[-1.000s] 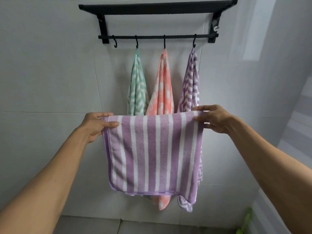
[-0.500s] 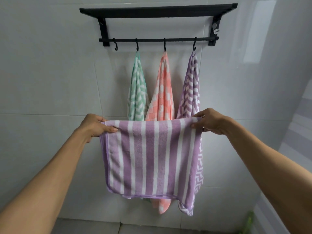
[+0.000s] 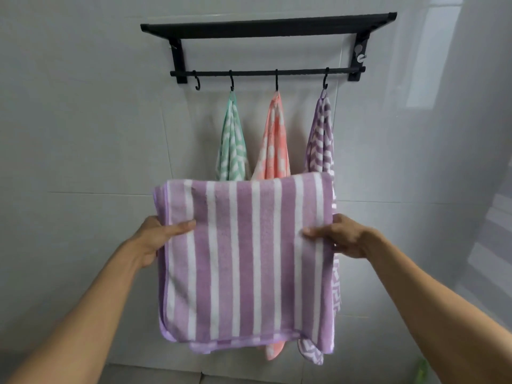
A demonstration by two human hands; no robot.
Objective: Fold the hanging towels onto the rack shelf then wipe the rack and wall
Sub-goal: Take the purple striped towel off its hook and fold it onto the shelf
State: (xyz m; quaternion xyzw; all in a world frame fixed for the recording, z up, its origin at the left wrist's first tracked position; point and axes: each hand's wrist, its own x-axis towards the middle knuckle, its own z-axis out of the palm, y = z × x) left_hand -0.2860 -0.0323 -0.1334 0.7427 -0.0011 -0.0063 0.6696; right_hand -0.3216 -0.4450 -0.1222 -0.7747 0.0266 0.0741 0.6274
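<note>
We hold our two arms out in front of us, and between them is the striped towel [image 3: 249,259], purple and white, folded double so that its fold is at the top and its loose edges hang at the bottom. Our left hand [image 3: 158,239] grips the left edge of this towel about halfway down, with the thumb lying on the front of the cloth and the other fingers hidden behind it. Our right hand [image 3: 340,236] grips the right edge at the same height in the same way, thumb in front.

Behind the striped towel, farther from our hands, three more towels hang against the tiled wall [image 3: 83,134]: a green towel [image 3: 232,145] above and between our hands, an orange towel [image 3: 274,142] beside it, and a purple zigzag towel [image 3: 321,139] above our right hand. Each one hangs from a black hook on the rail [image 3: 266,72]. One more hook [image 3: 196,83], above our left hand, carries nothing. Highest and farthest is the black rack shelf [image 3: 266,24], fixed to the wall over the rail.
</note>
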